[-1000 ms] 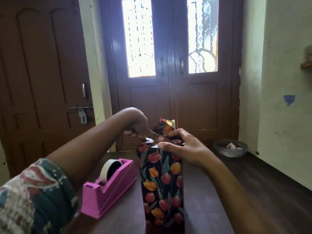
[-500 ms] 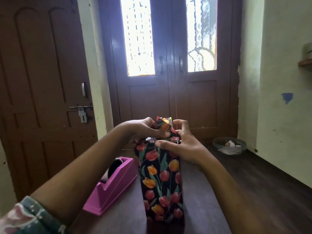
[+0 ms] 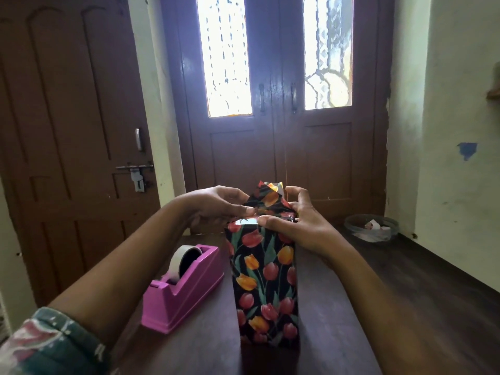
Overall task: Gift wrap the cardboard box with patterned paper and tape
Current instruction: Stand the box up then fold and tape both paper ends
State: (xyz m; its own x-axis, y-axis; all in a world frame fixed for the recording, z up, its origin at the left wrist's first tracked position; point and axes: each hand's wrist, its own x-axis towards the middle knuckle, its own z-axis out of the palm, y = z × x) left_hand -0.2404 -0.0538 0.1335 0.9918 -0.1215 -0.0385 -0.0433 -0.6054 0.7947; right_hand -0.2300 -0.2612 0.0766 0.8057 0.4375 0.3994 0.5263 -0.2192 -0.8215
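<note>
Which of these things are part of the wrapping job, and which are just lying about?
Part of the job:
box
paper around it
left hand and right hand, holding the paper's top flap
tape dispenser beside the box
table

Just lying about:
bowl on the floor
doors
bolt

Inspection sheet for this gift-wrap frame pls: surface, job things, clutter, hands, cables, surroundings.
Surface: dark wooden table.
Job's things: wrapped box upright in tulip paper; paper flap standing up at its top; shiny tape strip on the near top edge; pink tape dispenser left of the box, apart.
Clutter: bowl with scraps on the floor, right.
Hands: left hand pinches the flap's base; right hand grips the box top, fingers curled behind the flap.
Cables: nothing seen.
Surroundings: glazed double door ahead; door with a bolt left.
</note>
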